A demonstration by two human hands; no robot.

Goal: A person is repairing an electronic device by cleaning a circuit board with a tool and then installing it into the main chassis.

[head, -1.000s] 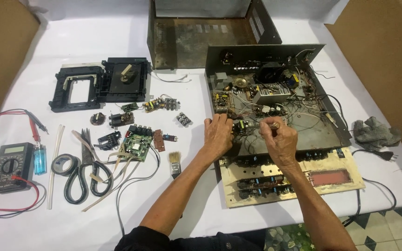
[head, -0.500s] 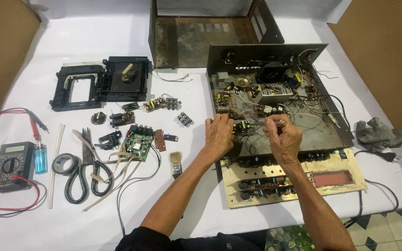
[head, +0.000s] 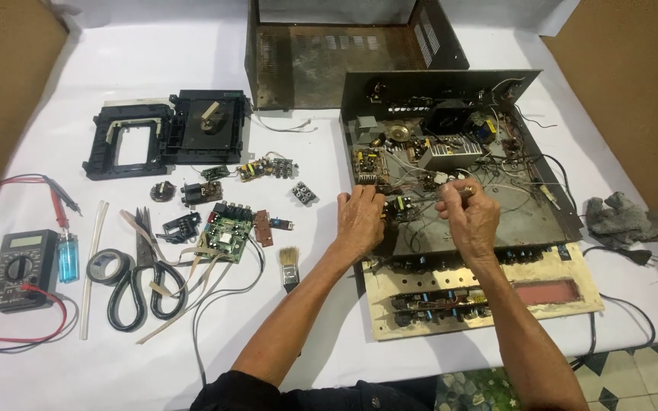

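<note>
I am working inside the opened metal chassis [head: 458,175], which is sitting right of centre on the counter [head: 116,76]. My left hand [head: 361,221] is resting curled on a small part by the chassis front wall; whether it is gripping, I cannot tell. My right hand [head: 470,213] is pinching a small part above the wiring. I judge this a mid-disassembly step; next calls for a steady, gentle pull. The green board [head: 226,228] is lying left of the chassis.
</note>
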